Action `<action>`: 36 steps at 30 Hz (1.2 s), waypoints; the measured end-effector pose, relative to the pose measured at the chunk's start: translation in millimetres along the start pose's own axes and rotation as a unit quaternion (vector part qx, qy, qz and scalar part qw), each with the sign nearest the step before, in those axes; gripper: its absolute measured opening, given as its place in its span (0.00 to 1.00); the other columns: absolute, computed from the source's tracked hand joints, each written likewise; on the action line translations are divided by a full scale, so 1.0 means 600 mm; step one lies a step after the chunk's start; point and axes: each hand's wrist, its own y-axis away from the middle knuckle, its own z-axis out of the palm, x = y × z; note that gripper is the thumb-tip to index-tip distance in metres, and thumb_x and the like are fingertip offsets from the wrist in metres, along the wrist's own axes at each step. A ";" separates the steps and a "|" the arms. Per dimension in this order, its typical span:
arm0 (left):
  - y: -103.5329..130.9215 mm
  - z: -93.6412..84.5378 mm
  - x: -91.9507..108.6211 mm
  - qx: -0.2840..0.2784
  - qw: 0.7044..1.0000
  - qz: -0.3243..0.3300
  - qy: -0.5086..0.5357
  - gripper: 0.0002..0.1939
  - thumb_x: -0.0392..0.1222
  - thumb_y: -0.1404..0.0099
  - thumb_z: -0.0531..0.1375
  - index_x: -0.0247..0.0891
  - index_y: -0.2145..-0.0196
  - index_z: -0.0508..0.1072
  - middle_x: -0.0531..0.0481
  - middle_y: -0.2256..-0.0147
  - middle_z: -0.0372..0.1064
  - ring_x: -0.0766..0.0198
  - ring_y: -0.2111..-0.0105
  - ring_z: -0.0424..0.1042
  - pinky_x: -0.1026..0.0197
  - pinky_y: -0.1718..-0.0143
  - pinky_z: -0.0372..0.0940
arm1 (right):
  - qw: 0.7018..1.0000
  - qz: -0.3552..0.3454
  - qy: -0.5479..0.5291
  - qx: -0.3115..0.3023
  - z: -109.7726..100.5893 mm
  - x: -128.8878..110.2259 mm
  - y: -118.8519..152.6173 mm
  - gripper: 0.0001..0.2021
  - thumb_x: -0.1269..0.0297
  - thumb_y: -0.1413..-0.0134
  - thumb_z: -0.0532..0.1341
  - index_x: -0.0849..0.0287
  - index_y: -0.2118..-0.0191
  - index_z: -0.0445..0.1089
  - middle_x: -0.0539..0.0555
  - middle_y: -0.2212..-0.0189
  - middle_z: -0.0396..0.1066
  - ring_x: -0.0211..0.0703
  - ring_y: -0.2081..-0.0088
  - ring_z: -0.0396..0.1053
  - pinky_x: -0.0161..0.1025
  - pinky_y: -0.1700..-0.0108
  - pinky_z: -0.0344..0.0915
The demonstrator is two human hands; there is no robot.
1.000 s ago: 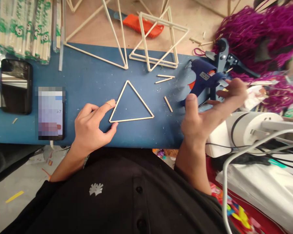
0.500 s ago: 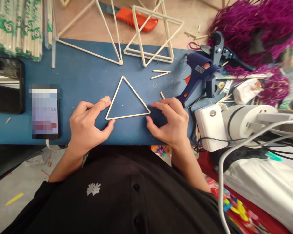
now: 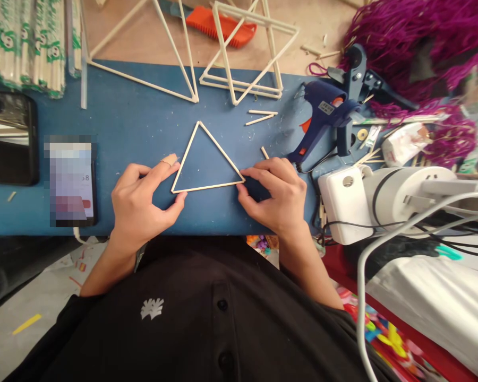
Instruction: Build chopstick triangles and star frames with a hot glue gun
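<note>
A triangle of three pale wooden sticks (image 3: 207, 188) lies flat on the blue mat, its apex pointing away from me. At its left corner, my left hand (image 3: 137, 196) holds it between the index finger on the slanted left stick and the thumb against the bottom stick. On the other side, my right hand (image 3: 276, 193) grips the right corner between thumb and index finger. A short stick piece (image 3: 265, 153) lies just beyond the right hand's fingers. Two short cut sticks (image 3: 261, 120) rest past the triangle.
Larger stick frames (image 3: 239, 85) stand behind. To the right are a blue glue gun (image 3: 322, 109), a cutter (image 3: 356, 69), purple raffia strands (image 3: 422, 48) and a white power adapter (image 3: 344, 204) with cables. At left are a phone (image 3: 71, 185), a dark phone (image 3: 14, 159) and packaged chopsticks (image 3: 27, 48).
My right thumb and index finger have closed in on the triangle's right corner. The left hand stays at the left corner, and the view has shifted slightly.
</note>
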 end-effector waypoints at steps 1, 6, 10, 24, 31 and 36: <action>0.000 0.000 0.000 0.000 1.000 0.001 0.001 0.27 0.44 0.29 0.67 0.50 0.33 0.76 0.59 0.42 0.83 0.54 0.55 0.78 0.44 0.46 0.80 | 1.000 -0.005 -0.002 0.004 0.000 0.000 0.000 0.07 0.66 0.37 0.68 0.54 0.55 0.82 0.55 0.62 0.80 0.50 0.62 0.77 0.52 0.55 0.76; 0.001 0.003 -0.003 0.009 1.000 0.003 0.010 0.30 0.42 0.30 0.69 0.55 0.32 0.75 0.55 0.44 0.84 0.53 0.56 0.78 0.46 0.48 0.79 | 1.000 0.021 0.006 -0.018 0.000 0.000 0.001 0.07 0.64 0.37 0.68 0.53 0.56 0.82 0.56 0.62 0.80 0.52 0.61 0.77 0.54 0.53 0.76; 0.002 0.005 -0.003 0.015 1.000 0.004 0.003 0.33 0.40 0.33 0.71 0.56 0.32 0.75 0.53 0.46 0.84 0.52 0.56 0.79 0.47 0.48 0.79 | 0.999 0.040 0.006 -0.034 -0.001 0.001 0.002 0.07 0.62 0.38 0.68 0.52 0.56 0.83 0.56 0.61 0.80 0.53 0.60 0.77 0.55 0.52 0.76; 0.019 -0.008 0.002 0.052 0.998 0.005 0.031 0.31 0.37 0.31 0.70 0.51 0.32 0.73 0.54 0.47 0.85 0.54 0.51 0.83 0.45 0.44 0.80 | 1.000 0.003 0.022 -0.011 -0.001 0.000 0.002 0.07 0.64 0.36 0.68 0.52 0.54 0.82 0.55 0.62 0.80 0.52 0.61 0.77 0.54 0.54 0.77; 0.039 -0.006 0.002 0.082 0.996 -0.019 0.025 0.16 0.35 0.31 0.72 0.48 0.47 0.82 0.54 0.54 0.86 0.55 0.53 0.85 0.49 0.45 0.80 | 0.999 0.015 0.021 -0.021 0.002 -0.001 0.007 0.07 0.63 0.36 0.67 0.51 0.54 0.82 0.56 0.61 0.79 0.53 0.60 0.76 0.56 0.53 0.76; 0.031 -0.001 0.000 0.108 0.993 0.003 0.042 0.19 0.33 0.33 0.73 0.46 0.46 0.82 0.54 0.58 0.87 0.55 0.56 0.86 0.52 0.48 0.80 | 0.991 -0.021 0.046 0.122 -0.009 0.008 0.011 0.10 0.56 0.41 0.69 0.52 0.55 0.77 0.54 0.64 0.75 0.51 0.62 0.73 0.51 0.60 0.72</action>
